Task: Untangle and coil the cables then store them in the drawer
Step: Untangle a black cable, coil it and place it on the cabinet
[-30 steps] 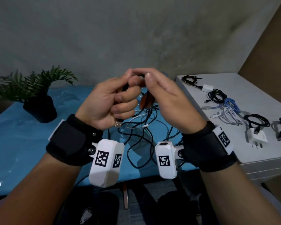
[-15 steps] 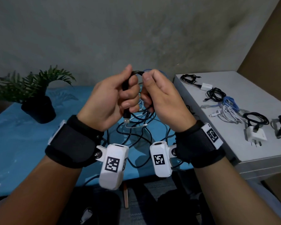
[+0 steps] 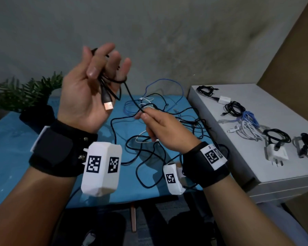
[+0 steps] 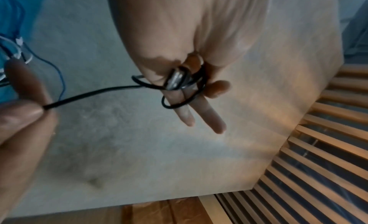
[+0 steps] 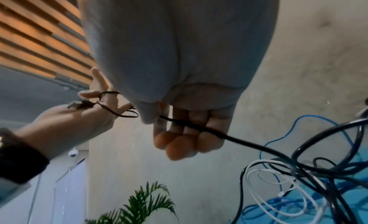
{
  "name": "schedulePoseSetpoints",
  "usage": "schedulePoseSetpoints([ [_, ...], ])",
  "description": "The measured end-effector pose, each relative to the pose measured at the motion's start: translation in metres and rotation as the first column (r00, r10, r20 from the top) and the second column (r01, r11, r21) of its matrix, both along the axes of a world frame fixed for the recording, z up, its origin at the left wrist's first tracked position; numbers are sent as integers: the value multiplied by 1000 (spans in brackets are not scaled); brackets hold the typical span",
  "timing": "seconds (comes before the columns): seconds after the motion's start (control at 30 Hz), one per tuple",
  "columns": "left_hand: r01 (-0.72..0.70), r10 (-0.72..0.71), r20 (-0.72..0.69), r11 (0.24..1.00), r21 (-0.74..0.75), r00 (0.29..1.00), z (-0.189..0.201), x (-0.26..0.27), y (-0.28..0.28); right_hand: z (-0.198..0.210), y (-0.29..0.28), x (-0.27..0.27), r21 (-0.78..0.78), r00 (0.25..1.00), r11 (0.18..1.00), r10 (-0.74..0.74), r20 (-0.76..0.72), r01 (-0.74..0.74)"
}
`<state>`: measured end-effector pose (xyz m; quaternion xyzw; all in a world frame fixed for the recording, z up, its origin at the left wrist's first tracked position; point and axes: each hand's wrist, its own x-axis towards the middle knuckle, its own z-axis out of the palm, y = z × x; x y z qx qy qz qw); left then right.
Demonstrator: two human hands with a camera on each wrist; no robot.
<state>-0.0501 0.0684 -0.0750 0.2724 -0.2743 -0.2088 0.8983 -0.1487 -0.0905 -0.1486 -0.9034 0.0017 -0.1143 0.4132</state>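
Observation:
My left hand (image 3: 103, 68) is raised with its palm toward me. A black cable (image 3: 132, 98) is looped around its straight fingers, and the thumb pins the loops. The cable's USB plug (image 3: 108, 105) hangs over the palm. From the loops the cable runs down and right to my right hand (image 3: 145, 115), which pinches it between thumb and fingers. Past that hand it joins a tangle of black, white and blue cables (image 3: 149, 139) on the blue table (image 3: 16, 139). The left wrist view shows the loops (image 4: 179, 92) around two fingers. In the right wrist view the cable (image 5: 249, 142) leaves my curled fingers.
A white cabinet (image 3: 256, 162) stands at the right. On its top lie several coiled cables (image 3: 236, 109) and a white charger (image 3: 276, 153). A potted plant (image 3: 25, 96) sits at the table's far left. The drawer is not in view.
The hands were close together on the cable. Now the left hand has risen and turned palm toward me with its fingers straightened, and the right has slid down and right along the strand.

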Motion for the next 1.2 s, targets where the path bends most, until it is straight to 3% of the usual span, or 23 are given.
schedulePoseSetpoints([
  [0.1, -177, 158, 127, 972, 156, 979, -3, 8, 2, 3, 8, -2, -20, 998, 999, 49, -30, -49],
  [0.17, -404, 245, 408, 837, 369, 880, -9, 10, -1, 7, 13, -2, -96, 999, 994, 49, 22, -47],
  [0.2, -500, 206, 559, 742, 445, 803, -13, 11, -2, 9, 14, -2, -139, 997, 990, 39, 61, -30],
  [0.27, -588, 37, 720, 606, 535, 693, -23, 12, -5, 14, 12, -4, -161, 993, 987, -4, 115, 22],
  [0.3, -593, -53, 740, 562, 577, 670, -24, 10, -5, 18, 11, -6, -133, 991, 990, -22, 135, 40],
  [0.37, -492, -223, 674, 530, 691, 705, -20, 2, -3, 27, 9, -10, 15, 980, 1000, 5, 197, -9],
  [0.47, -233, -428, 519, 560, 795, 740, -14, -12, -2, 38, 4, -15, 185, 942, 977, 40, 333, -107],
  [0.6, 3, -524, 387, 597, 802, 758, -14, -6, 3, 41, 5, -16, 300, 899, 946, -20, 438, -125],
  [0.77, 29, -505, 318, 566, 824, 802, -10, -4, 7, 38, 8, -13, 234, 892, 972, -79, 446, -31],
  [0.83, 51, -477, 313, 607, 793, 821, -10, -7, 6, 38, 4, -14, 213, 885, 977, -93, 456, -7],
  [1.0, 296, -377, 100, 841, 453, 921, -10, -18, -8, 36, -4, -8, 277, 905, 961, -95, 415, -27],
  [1.13, 529, -529, -42, 838, 132, 848, -9, -14, -9, 18, -14, 2, 165, 940, 982, -144, 308, 96],
  [1.2, 501, -499, -80, 865, 3, 863, -5, -11, -4, 6, -13, 6, 105, 964, 986, -149, 222, 128],
])
